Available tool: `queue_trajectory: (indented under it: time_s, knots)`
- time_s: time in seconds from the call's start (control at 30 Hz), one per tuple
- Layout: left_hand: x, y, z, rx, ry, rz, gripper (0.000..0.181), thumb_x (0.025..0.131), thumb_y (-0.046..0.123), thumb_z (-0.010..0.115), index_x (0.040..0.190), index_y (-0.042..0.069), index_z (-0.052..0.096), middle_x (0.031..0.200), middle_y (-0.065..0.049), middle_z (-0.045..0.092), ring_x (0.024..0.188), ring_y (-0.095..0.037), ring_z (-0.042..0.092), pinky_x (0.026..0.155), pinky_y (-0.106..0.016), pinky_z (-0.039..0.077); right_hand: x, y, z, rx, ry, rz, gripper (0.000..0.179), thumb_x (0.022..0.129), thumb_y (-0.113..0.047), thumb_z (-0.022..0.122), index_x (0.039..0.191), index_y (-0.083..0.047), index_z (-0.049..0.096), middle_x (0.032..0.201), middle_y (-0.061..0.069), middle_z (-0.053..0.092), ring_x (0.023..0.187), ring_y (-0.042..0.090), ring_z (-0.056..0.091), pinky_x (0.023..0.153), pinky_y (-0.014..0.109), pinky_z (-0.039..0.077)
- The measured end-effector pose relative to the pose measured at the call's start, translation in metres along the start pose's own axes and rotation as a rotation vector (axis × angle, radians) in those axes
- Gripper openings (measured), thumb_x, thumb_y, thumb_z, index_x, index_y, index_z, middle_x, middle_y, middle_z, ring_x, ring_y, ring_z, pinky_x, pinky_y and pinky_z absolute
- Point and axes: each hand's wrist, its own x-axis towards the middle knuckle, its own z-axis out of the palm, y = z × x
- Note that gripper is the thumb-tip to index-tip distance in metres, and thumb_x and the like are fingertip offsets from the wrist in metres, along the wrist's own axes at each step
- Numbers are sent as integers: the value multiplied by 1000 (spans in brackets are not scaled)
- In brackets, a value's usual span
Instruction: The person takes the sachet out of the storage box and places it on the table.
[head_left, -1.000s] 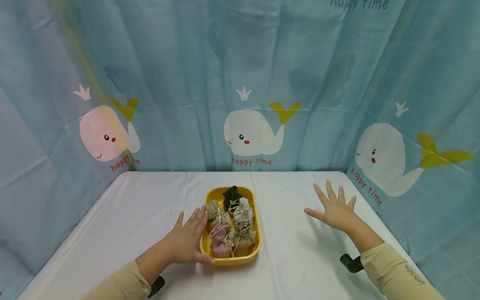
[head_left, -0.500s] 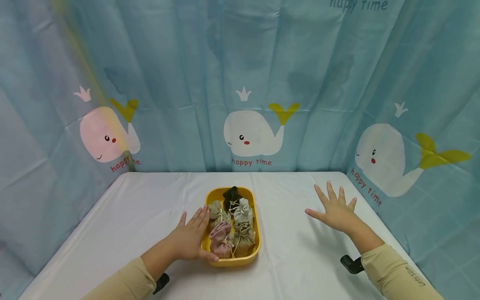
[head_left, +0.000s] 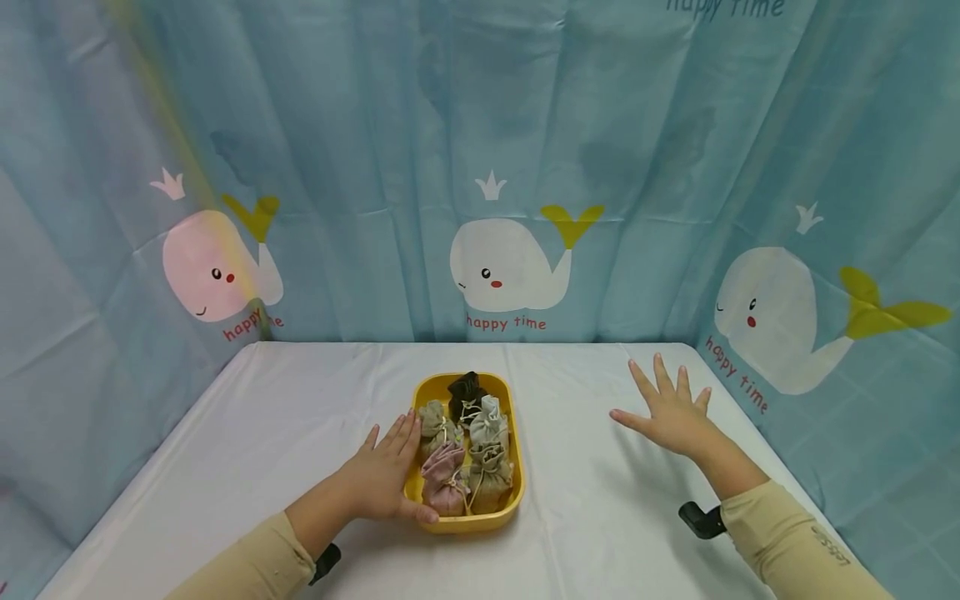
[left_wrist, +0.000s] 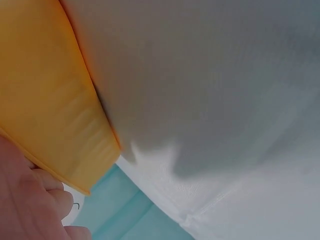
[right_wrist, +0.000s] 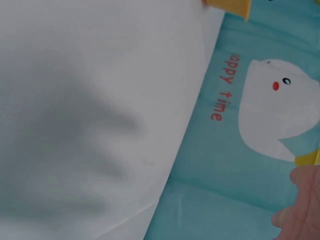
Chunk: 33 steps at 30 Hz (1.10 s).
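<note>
In the head view, a yellow tray (head_left: 476, 524) stands on the white table. Several small drawstring pouches lie inside it: a black one (head_left: 465, 388), a pale grey one (head_left: 488, 423), an olive one (head_left: 491, 479), a pink one (head_left: 444, 479) and a beige one (head_left: 432, 419). My left hand (head_left: 381, 482) rests along the tray's left edge with straight fingers, thumb at the near corner. The left wrist view shows the tray's side wall (left_wrist: 50, 85) beside that hand. To the right, my right hand (head_left: 672, 422) hovers above the table, fingers spread, holding nothing.
White cloth covers the table (head_left: 300, 400), which ends at the back against a blue curtain (head_left: 345, 208) printed with whales. More curtain hangs along both sides. A dark wrist-camera mount (head_left: 701, 521) sticks out under the right cuff.
My left hand has shifted slightly right along the tray's edge over the past second. The right hand stays nearly where it was, and the pouches keep their places.
</note>
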Motion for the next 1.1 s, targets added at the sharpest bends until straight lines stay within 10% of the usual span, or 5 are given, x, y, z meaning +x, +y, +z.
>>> queue_trajectory:
  time_s: [1.1]
  knots:
    - [3, -3, -2, 9, -13, 18, 137, 49, 94, 36, 146, 0, 8, 151, -19, 1, 139, -31, 0, 107, -55, 9, 18, -68, -4, 312, 3, -237, 83, 80, -59, 58, 146, -23, 24, 153, 13, 8, 137, 39, -6, 98, 69, 11]
